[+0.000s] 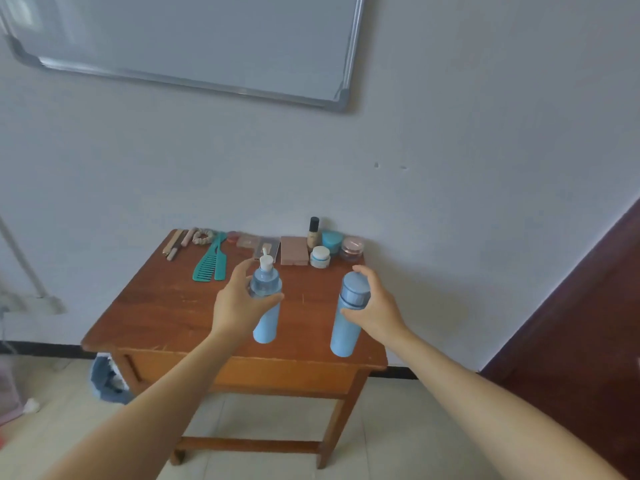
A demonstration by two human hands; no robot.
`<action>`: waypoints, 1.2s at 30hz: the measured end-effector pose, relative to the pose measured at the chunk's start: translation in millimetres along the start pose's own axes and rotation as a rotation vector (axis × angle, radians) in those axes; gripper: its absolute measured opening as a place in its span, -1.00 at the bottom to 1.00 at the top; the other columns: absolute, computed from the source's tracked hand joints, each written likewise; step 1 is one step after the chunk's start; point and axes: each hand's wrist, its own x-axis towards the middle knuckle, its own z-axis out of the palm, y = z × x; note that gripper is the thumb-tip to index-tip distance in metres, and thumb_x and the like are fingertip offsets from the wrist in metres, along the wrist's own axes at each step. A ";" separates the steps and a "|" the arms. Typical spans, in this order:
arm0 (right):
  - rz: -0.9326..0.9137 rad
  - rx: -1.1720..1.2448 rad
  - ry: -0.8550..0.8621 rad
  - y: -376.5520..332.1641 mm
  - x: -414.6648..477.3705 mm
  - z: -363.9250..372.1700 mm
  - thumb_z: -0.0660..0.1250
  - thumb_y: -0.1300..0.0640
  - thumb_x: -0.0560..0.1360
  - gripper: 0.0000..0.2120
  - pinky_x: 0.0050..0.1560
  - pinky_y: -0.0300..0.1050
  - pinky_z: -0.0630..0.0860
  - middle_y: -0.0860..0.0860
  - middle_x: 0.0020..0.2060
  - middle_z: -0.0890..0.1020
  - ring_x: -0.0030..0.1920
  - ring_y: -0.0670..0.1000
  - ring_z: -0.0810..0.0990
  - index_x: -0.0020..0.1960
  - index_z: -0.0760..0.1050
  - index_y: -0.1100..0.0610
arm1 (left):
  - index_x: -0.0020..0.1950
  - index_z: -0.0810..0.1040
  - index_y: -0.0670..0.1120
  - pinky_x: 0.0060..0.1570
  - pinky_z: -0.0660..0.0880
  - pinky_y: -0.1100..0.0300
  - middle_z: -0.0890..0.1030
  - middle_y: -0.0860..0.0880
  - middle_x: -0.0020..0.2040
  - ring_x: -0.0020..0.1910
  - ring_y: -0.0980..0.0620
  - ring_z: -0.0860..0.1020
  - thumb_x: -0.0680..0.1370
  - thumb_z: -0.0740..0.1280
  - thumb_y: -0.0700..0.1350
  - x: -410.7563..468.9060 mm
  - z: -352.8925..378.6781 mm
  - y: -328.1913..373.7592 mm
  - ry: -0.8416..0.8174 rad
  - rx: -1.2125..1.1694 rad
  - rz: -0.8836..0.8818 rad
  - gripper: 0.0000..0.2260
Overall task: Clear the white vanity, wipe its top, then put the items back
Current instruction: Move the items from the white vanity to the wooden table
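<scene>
both forearms (166, 393) enter from the bottom edge, elbows cut off. wooden table (166, 306) stands beyond, one front leg partly hidden by an arm. left hand (237, 303) curls around a blue pump bottle (266, 323), covering its middle; right hand (377, 306) grips a blue capped bottle (344, 327) near its top, both upright at the table's front.

2 bare forearms outstretched, left grip (236, 303) round pump bottle (266, 327), right grip (377, 306) round capped bottle (343, 332)
</scene>
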 end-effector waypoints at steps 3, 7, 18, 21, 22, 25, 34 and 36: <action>0.049 -0.018 0.006 26.1 26.2 -11.9 0.41 0.31 0.36 -0.31 -0.20 -0.33 0.39 -0.06 0.08 0.43 0.01 -0.04 0.46 0.38 0.19 -0.02 | 0.40 0.26 -0.05 -0.06 0.46 0.09 0.54 -0.10 0.09 0.06 -0.10 0.51 0.37 0.48 -0.12 28.0 25.4 -8.7 -0.034 -0.011 -0.037 -0.34; 0.068 -0.005 0.002 56.7 78.3 -22.6 0.42 0.31 0.36 -0.30 -0.20 -0.39 0.37 -0.07 0.09 0.43 0.04 -0.06 0.45 0.39 0.19 0.01 | 0.41 0.25 -0.08 0.09 0.48 0.00 0.51 -0.14 0.24 0.18 -0.14 0.49 0.36 0.49 -0.12 77.7 67.1 -11.4 -0.072 -0.011 -0.085 -0.31; 0.001 0.039 -0.013 114.7 242.1 -14.8 0.42 0.28 0.34 -0.36 0.16 -0.33 0.28 -0.04 0.26 0.42 0.24 -0.08 0.40 0.35 0.28 0.05 | 0.38 0.31 -0.03 -0.01 0.44 0.16 0.53 -0.05 0.18 0.09 -0.03 0.51 0.34 0.50 -0.15 193.0 149.2 -16.3 -0.025 -0.024 -0.223 -0.34; -0.009 0.057 0.034 120.8 270.9 -7.7 0.43 0.29 0.33 -0.35 0.21 -0.28 0.28 -0.06 0.17 0.42 0.26 0.00 0.39 0.35 0.29 0.07 | 0.27 0.34 0.09 -0.07 0.41 0.19 0.52 0.03 0.06 0.03 0.01 0.52 0.34 0.50 -0.17 208.4 161.5 -13.8 -0.040 -0.047 -0.199 -0.42; -0.005 0.057 0.044 123.5 277.3 -5.2 0.43 0.29 0.32 -0.35 0.22 -0.25 0.30 -0.09 0.14 0.42 0.26 0.01 0.39 0.35 0.29 0.07 | 0.23 0.33 0.12 -0.08 0.40 0.19 0.52 0.05 0.03 0.01 0.03 0.51 0.34 0.49 -0.19 211.3 165.1 -14.0 -0.044 -0.049 -0.193 -0.44; -0.019 0.027 0.038 128.6 290.3 0.2 0.42 0.28 0.34 -0.34 0.21 -0.27 0.28 -0.14 0.13 0.40 0.26 0.01 0.38 0.37 0.27 0.06 | 0.21 0.29 0.16 -0.07 0.38 0.21 0.50 0.08 0.01 -0.01 0.07 0.48 0.34 0.50 -0.20 217.1 173.7 -17.4 -0.042 -0.051 -0.182 -0.42; -0.034 -0.028 0.027 128.2 305.4 5.0 0.42 0.22 0.39 -0.32 0.15 -0.35 0.26 0.04 0.24 0.44 0.25 -0.01 0.40 0.42 0.21 0.06 | 0.12 0.36 0.13 -0.19 0.42 0.36 0.54 0.12 -0.04 -0.08 0.11 0.53 0.35 0.49 -0.17 225.8 178.6 -32.0 -0.105 0.064 -0.082 -0.54; -0.042 -0.050 0.006 129.9 304.8 3.7 0.44 0.19 0.38 -0.29 0.22 -0.26 0.29 0.06 0.24 0.44 0.26 0.00 0.40 0.43 0.18 0.05 | 0.10 0.37 0.09 -0.24 0.40 0.40 0.52 0.16 -0.09 -0.14 0.16 0.51 0.37 0.48 -0.14 225.4 175.7 -34.1 -0.124 0.110 -0.059 -0.58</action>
